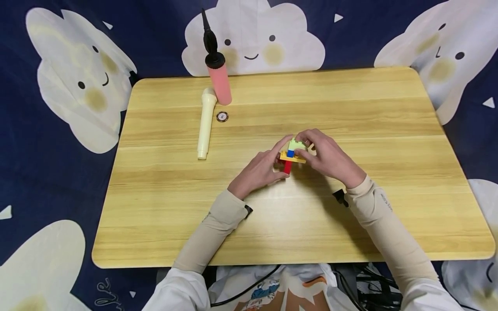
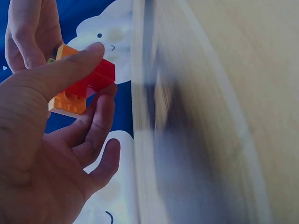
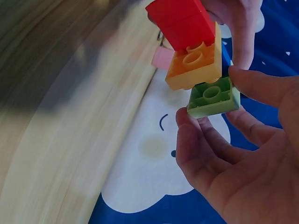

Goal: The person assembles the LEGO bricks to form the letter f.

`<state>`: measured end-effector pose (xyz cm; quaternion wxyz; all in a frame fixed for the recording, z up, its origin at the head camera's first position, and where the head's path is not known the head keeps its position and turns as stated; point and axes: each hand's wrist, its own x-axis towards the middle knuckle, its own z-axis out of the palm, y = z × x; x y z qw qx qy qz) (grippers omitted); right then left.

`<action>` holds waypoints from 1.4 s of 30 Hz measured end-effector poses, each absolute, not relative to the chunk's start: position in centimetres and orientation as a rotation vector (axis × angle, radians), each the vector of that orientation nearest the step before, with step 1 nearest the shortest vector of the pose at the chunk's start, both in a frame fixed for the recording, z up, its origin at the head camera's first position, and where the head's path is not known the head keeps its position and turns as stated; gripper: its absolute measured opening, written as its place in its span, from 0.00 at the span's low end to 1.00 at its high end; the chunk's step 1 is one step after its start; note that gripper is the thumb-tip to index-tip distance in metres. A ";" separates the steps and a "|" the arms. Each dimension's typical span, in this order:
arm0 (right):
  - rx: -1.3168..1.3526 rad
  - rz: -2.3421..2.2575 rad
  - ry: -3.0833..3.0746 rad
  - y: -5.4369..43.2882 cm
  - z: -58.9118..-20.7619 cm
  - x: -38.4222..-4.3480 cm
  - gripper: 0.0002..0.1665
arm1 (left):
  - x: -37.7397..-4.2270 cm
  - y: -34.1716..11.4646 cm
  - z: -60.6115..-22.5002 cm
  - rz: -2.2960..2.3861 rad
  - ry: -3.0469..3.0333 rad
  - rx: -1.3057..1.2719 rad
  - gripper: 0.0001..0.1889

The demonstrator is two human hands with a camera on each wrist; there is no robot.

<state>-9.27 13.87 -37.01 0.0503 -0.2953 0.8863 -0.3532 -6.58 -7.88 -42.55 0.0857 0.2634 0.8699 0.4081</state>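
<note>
A small stack of toy building bricks is held up between both hands. Two red bricks (image 3: 182,23) form its lower part, under an orange-yellow brick (image 3: 198,65). Above that sit a blue brick (image 1: 290,153) and a light green brick (image 3: 212,100) that juts out past the yellow one. My left hand (image 1: 258,170) pinches the red bricks between thumb and fingers. With thumb and fingertips, my right hand (image 1: 328,157) grips the green brick. Fingers partly hide the blue brick, and whether the green brick is fully seated cannot be told.
On the wooden table (image 1: 155,207), a pink hand pump (image 1: 221,84) with a black top, a cream microphone-shaped object (image 1: 206,125) and a round chip (image 1: 222,116) lie toward the back left. A dark blue cloth with clouds (image 1: 159,39) hangs behind.
</note>
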 end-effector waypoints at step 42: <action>-1.143 -0.668 2.782 15.0 -36.3 -7.8 0.64 | -6.6 -7.9 -39.6 1.230 2.637 0.869 0.55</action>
